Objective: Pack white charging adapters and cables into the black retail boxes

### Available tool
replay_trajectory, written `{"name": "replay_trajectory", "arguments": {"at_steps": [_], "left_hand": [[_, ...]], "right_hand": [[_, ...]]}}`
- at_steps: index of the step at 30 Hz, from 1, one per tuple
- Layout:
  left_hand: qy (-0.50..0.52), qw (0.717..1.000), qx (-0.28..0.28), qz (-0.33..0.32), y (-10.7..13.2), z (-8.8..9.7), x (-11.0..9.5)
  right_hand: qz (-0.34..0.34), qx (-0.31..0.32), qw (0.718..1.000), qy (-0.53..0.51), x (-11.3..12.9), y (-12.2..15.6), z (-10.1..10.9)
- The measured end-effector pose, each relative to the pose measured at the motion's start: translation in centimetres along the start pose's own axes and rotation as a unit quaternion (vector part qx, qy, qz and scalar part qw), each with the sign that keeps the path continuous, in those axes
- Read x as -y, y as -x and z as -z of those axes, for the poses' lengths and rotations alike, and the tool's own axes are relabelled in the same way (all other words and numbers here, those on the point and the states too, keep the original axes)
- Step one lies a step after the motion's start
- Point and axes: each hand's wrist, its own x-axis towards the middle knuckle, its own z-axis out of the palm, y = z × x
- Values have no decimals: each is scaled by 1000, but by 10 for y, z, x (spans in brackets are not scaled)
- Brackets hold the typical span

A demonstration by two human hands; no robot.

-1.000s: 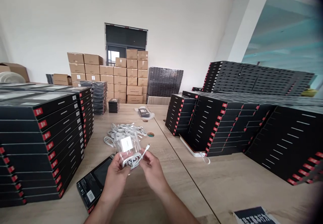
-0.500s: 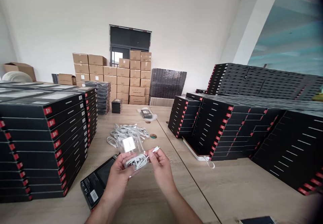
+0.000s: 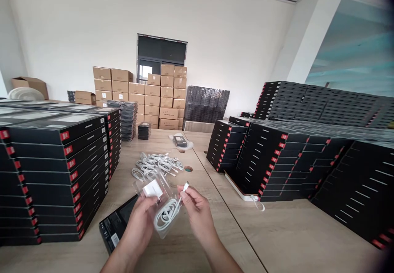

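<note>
My left hand (image 3: pixel 142 216) grips a clear plastic tray (image 3: pixel 164 231) by its left side. Inside the tray lie a white charger (image 3: pixel 153 189), partly under my thumb, and a coiled white charging cable (image 3: pixel 167 215). Between thumb and fingers, my right hand (image 3: pixel 197 207) pinches the cable's plug end, which points up just right of the tray. A pile of white cables (image 3: pixel 156 163) lies on the table beyond my hands. Below my left forearm, a black box (image 3: pixel 115 221) rests at an angle, partly hidden.
Stacked black boxes (image 3: pixel 83 174) rise on the left, with more stacked boxes (image 3: pixel 271 162) on the right. A white tray-like object (image 3: pixel 240 187) with a cord sits under the right stacks. Brown cartons (image 3: pixel 152 101) stand by the far wall. The wooden table (image 3: pixel 197 248) has a seam.
My left hand has tilted the plastic tray, so the coiled cable now faces me more fully. My right hand keeps its pinch on the plug. The view has shifted slightly.
</note>
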Motion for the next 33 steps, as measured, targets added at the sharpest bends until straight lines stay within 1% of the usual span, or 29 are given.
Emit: {"name": "replay_trajectory", "arguments": {"at_steps": [2, 3, 6, 8, 9, 11, 13, 16, 18, 20, 23, 25, 28, 30, 33], "left_hand": [[-1, 999, -4, -37, -1, 0, 4], [0, 999, -3, -45, -1, 0, 7], [6, 999, -4, -47, -1, 1, 12], [3, 999, -5, -44, 0, 1, 13], [0, 999, -3, -43, 1, 1, 13], [-7, 999, 8, -43, 2, 1, 13], [-13, 999, 22, -41, 2, 1, 13], [-24, 999, 28, -33, 1, 2, 14], [-27, 999, 27, -24, 0, 1, 16], [-28, 999, 33, -15, 1, 0, 17], [-37, 998, 41, -20, 1, -3, 17], [-47, 998, 36, -27, 1, -3, 17], [-49, 998, 20, -30, 0, 0, 16], [-51, 998, 18, -28, -1, 3, 15], [-58, 998, 33, -19, -2, 6, 15]], "right_hand": [[18, -24, 999, 34, -2, 2, -4], [24, -34, 998, 47, -4, 3, -6], [53, -56, 993, 91, -11, 4, -10], [93, -55, 982, 152, -14, 2, -10], [118, -45, 973, 193, -15, 0, -9], [169, -10, 944, 285, -15, -3, -7], [209, 25, 902, 377, -12, -5, -5], [239, 47, 834, 494, -8, -6, -6], [249, 52, 796, 549, -6, -5, -8], [256, 52, 768, 585, -5, -4, -11], [258, 54, 737, 622, -3, -3, -17], [252, 63, 723, 640, -2, -2, -20], [251, 96, 712, 648, 1, 1, -24], [247, 124, 714, 644, 3, 3, -26], [216, 144, 727, 635, 7, 8, -26]]}}
